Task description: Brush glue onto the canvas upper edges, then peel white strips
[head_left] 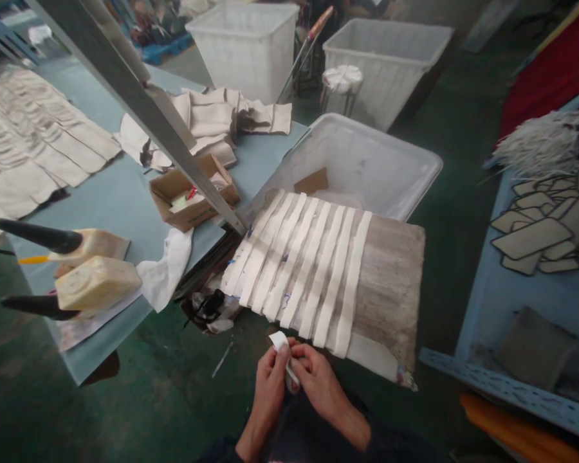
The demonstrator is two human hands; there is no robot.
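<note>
A small white strip (280, 339) is pinched between my two hands, near the bottom middle of the view. My left hand (271, 373) is closed on it, the thumb pressed against the strip. My right hand (314, 375) is closed on the strip's lower part, its fingertips touching those of the left. Just beyond the hands lies a worn board (390, 276) with several cream strips (325, 276) laid side by side across its left and middle parts. The board rests against the near side of a translucent plastic bin (390, 161).
On the left, a blue-topped table (106, 199) bears fabric pieces (38, 141), a cardboard box (188, 215) and two dark-handled blocks (99, 283). A metal post (149, 116) rises beside the board. Cut pieces (533, 238) lie on the blue right-hand table (487, 308).
</note>
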